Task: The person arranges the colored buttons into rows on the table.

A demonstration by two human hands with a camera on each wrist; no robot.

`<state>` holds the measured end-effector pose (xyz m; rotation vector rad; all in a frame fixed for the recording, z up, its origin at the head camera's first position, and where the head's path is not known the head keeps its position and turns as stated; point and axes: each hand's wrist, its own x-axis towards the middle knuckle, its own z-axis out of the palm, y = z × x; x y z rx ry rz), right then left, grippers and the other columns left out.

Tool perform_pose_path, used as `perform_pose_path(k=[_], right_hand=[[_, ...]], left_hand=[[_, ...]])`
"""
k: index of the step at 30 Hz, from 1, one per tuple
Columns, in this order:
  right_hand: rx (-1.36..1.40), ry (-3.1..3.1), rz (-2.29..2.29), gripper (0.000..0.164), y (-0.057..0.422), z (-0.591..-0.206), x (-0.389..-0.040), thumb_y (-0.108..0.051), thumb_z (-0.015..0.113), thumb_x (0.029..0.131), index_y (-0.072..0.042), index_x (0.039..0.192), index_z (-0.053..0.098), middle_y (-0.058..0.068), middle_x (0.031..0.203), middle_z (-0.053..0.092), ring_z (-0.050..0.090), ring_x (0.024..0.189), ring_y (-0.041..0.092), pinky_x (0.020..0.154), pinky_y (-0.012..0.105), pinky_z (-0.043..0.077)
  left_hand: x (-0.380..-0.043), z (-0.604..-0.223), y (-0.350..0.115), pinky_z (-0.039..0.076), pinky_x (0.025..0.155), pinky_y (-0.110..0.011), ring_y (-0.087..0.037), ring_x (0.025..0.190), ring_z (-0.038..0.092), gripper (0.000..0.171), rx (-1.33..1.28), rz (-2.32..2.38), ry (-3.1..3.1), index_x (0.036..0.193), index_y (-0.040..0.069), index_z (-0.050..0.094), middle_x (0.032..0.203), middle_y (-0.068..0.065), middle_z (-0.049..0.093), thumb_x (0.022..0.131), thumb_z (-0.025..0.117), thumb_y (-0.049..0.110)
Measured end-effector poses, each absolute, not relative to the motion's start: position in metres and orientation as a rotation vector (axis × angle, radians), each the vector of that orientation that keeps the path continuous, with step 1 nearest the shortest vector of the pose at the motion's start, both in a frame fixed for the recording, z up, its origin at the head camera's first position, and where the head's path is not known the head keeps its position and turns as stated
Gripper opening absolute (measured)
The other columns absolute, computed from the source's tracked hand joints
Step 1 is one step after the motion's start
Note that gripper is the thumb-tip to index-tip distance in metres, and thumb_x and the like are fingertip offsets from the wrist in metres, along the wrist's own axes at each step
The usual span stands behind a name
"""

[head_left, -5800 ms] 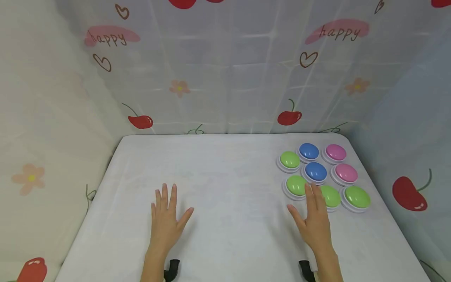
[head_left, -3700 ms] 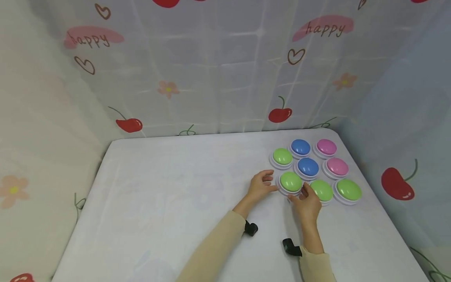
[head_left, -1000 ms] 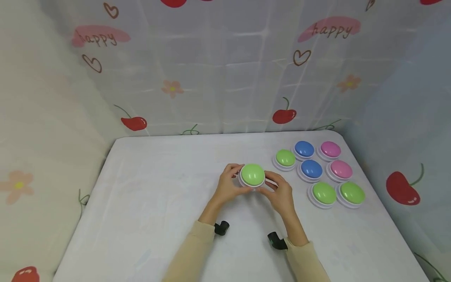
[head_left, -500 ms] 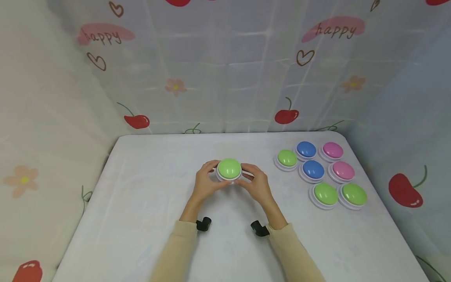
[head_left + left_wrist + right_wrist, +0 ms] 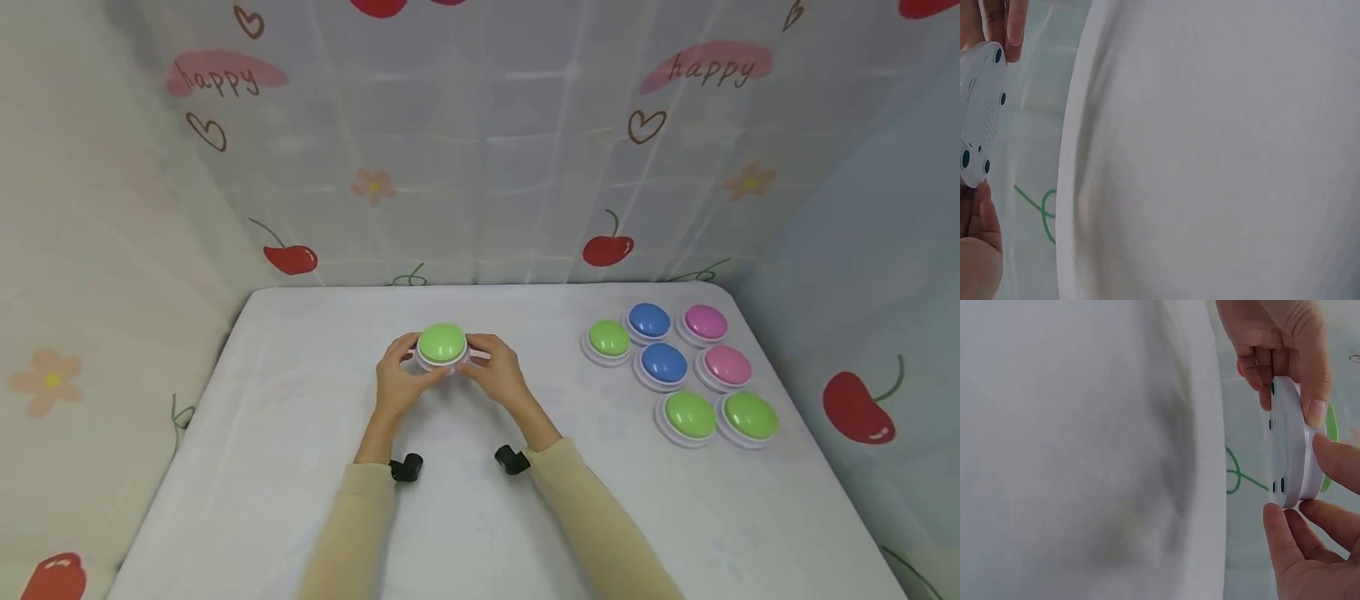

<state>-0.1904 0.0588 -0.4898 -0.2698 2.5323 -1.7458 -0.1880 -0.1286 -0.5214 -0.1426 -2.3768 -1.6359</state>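
Note:
Both hands hold a push button (image 5: 441, 342) with a green dome and white round base between them, near the far middle of the table. My left hand (image 5: 394, 382) grips its left side, thumb at the near edge. On the right side my right hand (image 5: 498, 372) grips it the same way. The left wrist view shows the white underside of the button (image 5: 984, 119), with dark feet and small speaker holes, raised off the table. Fingers of both hands also pinch the base's rim in the right wrist view, where the button (image 5: 1294, 447) appears edge-on.
At the table's right stands a cluster of similar buttons: green (image 5: 609, 338), blue (image 5: 663, 363), pink (image 5: 727, 365) and several others. The white table (image 5: 315, 500) ends at a printed curtain (image 5: 480, 167) behind, with more curtain at both sides.
The left hand came over to the cluster, and both hands took the front-left green button from it. They have carried it leftward and slightly away, still moving left over the last second.

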Motion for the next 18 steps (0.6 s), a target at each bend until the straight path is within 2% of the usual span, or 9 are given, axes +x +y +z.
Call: perform_pose_path(k=[9, 18], right_hand=[[-0.277, 2.471, -1.606, 0.050, 0.022, -0.500, -0.205, -0.010, 0.071, 0.088, -0.004, 0.135, 0.056, 0.014, 0.138, 0.056, 0.056, 0.126, 0.029, 0.099, 0.037, 0.053], [-0.338, 2.447, -1.557, 0.046, -0.001, -0.509, -0.216, -0.008, 0.067, 0.089, -0.003, 0.134, 0.057, 0.015, 0.138, 0.055, 0.055, 0.127, 0.030, 0.105, 0.042, 0.047]], left_hand=[[-0.191, -0.533, -0.159, 0.042, 0.101, -0.041, -0.027, 0.119, 0.051, 0.068, 0.080, -1.591, -2.371, 0.129, 0.005, 0.061, 0.134, -0.012, 0.056, 0.068, 0.089, 0.017], [-0.191, -0.535, -0.169, 0.041, 0.105, -0.042, -0.029, 0.122, 0.049, 0.071, 0.251, -1.565, -2.380, 0.131, 0.000, 0.057, 0.137, -0.016, 0.054, 0.069, 0.088, 0.016]])
